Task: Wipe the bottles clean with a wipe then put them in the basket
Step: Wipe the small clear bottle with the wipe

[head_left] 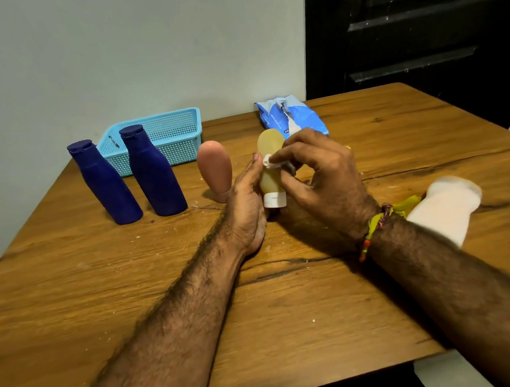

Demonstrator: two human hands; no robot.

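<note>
Wooden bench (294, 317), cracked and crumb-flecked, meets a pale wall beside a dark door (418, 19). My left hand (245, 207) grips the yellow bottle (272, 172) upright; my right hand (318, 172) pinches a wipe (270, 161) against it, blue basket (172, 136) behind.

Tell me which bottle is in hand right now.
The yellowish bottle with the white cap, standing cap-down: left hand holds it, right hand rubs a wipe on it. The others stand untouched.

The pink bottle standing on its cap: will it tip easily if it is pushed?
Probably yes. The pink bottle stands upside down on a narrow cap, and its body widens above, so it looks top-heavy. Its rounded body would likely roll once down. It looks like plastic, so hardly fragile.
</note>
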